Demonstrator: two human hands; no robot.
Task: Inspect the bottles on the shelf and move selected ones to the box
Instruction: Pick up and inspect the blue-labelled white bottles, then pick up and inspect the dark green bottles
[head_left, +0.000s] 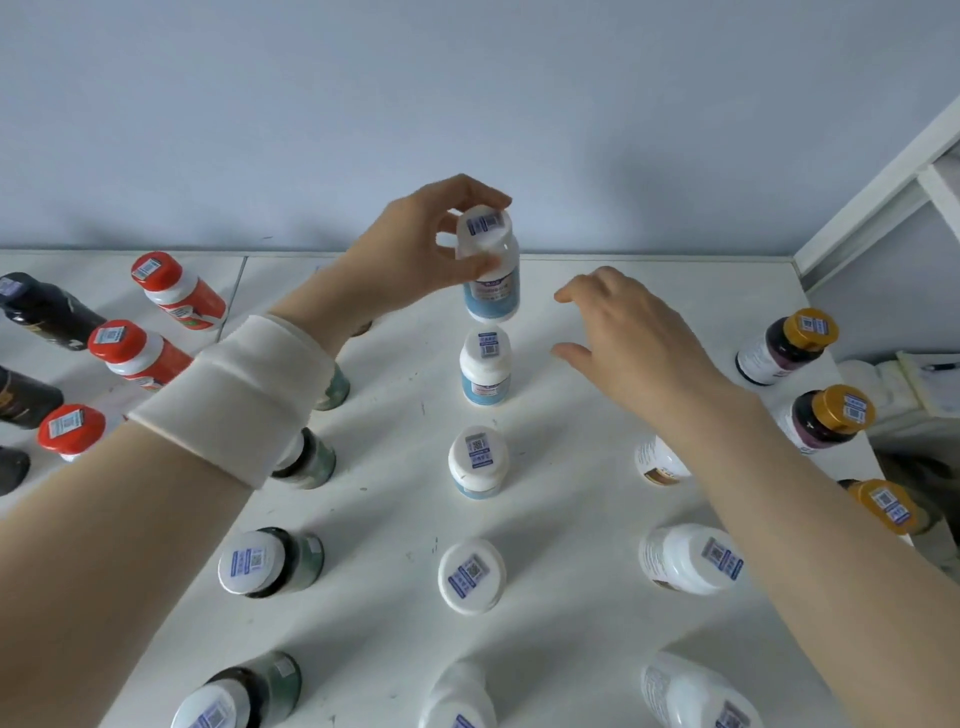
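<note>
White plastic caps with blue code stickers fill the near edge of the shelf (561, 597), where bottles stand in columns: dark green bottles (270, 569) on the left, a centre column of white bottles (471, 574), more white ones on the right. Both forearms reach across these rows, the left one wearing a pale wristband (244, 395) and passing low over the green column. Red-capped bottles (179, 291) stand toward the left edge and gold-capped bottles (789, 345) along the right edge.

Farther in, the right hand (634, 343) hovers with fingers spread and loose, holding nothing. Beyond it, at the far end of the centre column, the left hand (415, 249) pinches the selected bottle (491, 280) by its cap and neck between thumb and fingertips. That bottle, white with a pale blue label, appears lifted off the shelf, just above the next bottle (485, 366) in line. No box is in view.

The grip looks light: held only near the cap, the bottle could slip or swing and strike its neighbour below. Drawing the left arm back low could topple the green bottles beneath it.
</note>
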